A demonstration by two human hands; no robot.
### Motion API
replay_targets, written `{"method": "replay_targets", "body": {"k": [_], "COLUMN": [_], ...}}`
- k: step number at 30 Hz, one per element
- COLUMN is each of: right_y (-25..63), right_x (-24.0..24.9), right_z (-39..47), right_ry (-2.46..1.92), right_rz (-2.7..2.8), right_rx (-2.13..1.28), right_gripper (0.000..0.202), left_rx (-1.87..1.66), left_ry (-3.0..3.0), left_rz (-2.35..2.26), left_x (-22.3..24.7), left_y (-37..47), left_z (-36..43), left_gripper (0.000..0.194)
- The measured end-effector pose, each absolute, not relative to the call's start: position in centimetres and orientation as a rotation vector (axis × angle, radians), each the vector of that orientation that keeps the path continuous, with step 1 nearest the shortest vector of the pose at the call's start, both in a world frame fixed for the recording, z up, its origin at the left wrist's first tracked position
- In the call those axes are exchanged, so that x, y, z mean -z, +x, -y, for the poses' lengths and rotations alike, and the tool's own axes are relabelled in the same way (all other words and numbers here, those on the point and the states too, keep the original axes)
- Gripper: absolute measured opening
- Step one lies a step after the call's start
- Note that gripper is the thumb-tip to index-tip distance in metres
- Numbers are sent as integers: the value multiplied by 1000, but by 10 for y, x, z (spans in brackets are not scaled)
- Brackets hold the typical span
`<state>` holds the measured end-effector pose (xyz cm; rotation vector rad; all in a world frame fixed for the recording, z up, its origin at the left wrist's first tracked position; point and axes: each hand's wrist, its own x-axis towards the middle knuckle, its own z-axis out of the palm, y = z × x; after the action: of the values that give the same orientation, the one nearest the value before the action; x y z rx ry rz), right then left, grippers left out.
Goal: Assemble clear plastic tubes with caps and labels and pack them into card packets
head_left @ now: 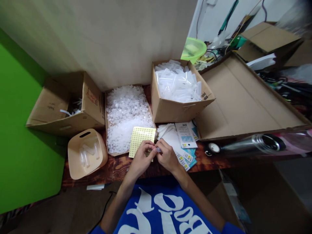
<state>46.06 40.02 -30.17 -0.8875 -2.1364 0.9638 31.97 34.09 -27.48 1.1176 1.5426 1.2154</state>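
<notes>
Near the middle of the frame, just below centre, the right hand (166, 155) pinches a small translucent plastic piece (159, 149), while the left hand (144, 155) curls with its thumb and finger close together at the near end; whether it too grips the piece cannot be told. Bringing both sets of fingertips together probably steadies something so small. Under and beyond the left hand, a pale yellow paper sheet with rows of small dark marks (143, 135) overlaps the heap of small white plastic pieces (128, 110), seemingly placed there to be within easy reach. The open brown cardboard box (175, 113), upper centre-right, keeps many clear plastic tubes (176, 83) together, its open top leaving them accessible. At lower left, the beige plastic bin (73, 154) stands on the dark reddish-brown wooden surface (109, 173), its walls likely stopping the few tubes inside from rolling away.
</notes>
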Motion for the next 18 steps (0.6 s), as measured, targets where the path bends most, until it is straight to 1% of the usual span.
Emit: {"method": "replay_targets", "body": {"k": [6,18], "right_y": [461,462], "right_x": [302,305], "right_z": [-400,-399], "right_ry": [-885,-845], "right_rz": [2154,2188], "right_rx": [-946,-876], "right_gripper": [16,17], "left_rx": [-1205,-1215], "left_ry": [1135,1108], "left_rz": [-1580,-1607], "left_x": [273,272], "left_y": [322,325], "left_z": [-341,-341], "left_gripper": [14,12]}}
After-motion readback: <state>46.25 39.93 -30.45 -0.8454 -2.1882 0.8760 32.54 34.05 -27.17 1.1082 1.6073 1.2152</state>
